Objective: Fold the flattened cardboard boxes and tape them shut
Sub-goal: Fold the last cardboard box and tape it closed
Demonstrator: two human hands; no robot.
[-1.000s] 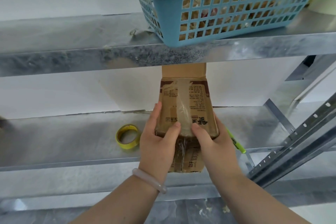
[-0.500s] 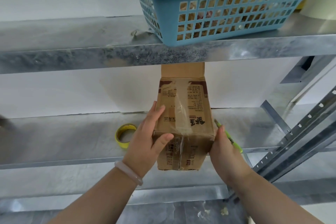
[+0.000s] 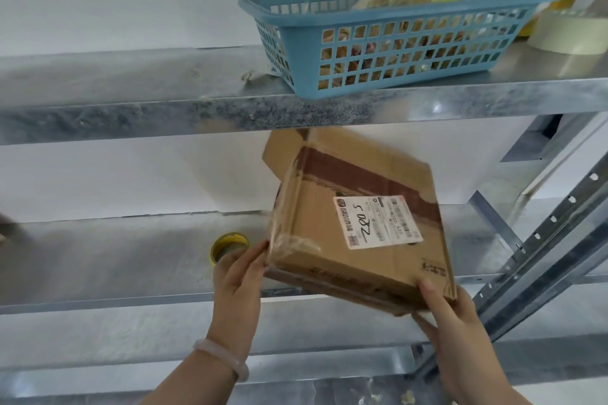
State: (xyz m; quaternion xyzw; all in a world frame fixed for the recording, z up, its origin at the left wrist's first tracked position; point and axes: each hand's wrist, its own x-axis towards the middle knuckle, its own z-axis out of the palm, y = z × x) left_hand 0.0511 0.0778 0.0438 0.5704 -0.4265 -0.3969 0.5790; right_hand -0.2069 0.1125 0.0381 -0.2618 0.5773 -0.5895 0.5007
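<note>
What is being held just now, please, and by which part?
The cardboard box: left hand against its taped lower-left corner, right hand gripping its lower-right corner.

Brown cardboard box (image 3: 358,223), tilted, white label up (far flap seemingly open)
</note>
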